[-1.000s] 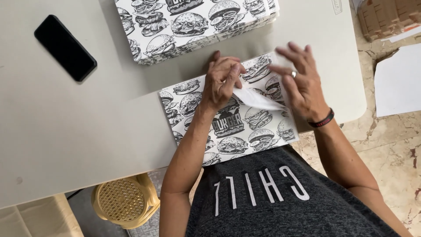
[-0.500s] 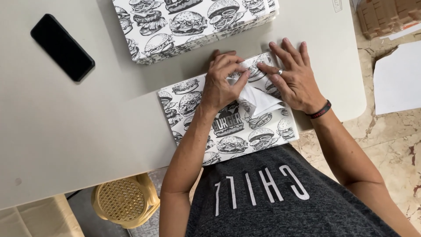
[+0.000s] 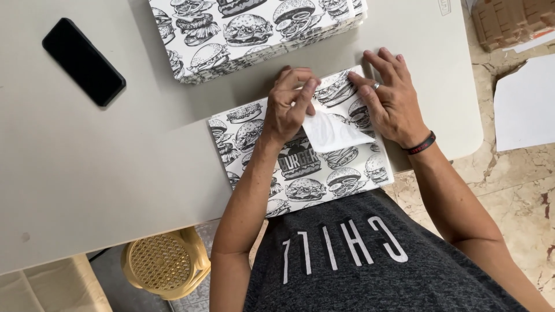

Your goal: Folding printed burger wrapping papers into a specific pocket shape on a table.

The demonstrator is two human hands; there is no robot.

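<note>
Printed bag (image 3: 300, 167) is laid flat at the near table (image 3: 115, 156) edge, long axis left-right, slightly tilted. White sheet (image 3: 335, 133) is pinched by left hand (image 3: 292, 107). Bag's far corner is pressed by right hand (image 3: 390, 98), fingers spread flat. Bag stack (image 3: 254, 29) is seen beyond; phone (image 3: 84, 60) far left.

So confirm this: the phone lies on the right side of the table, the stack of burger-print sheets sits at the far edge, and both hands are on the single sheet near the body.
Not quite. The phone lies on the left side of the table, as the head view shows. The stack does sit at the far edge, and the left hand and right hand are both on the single sheet.
</note>
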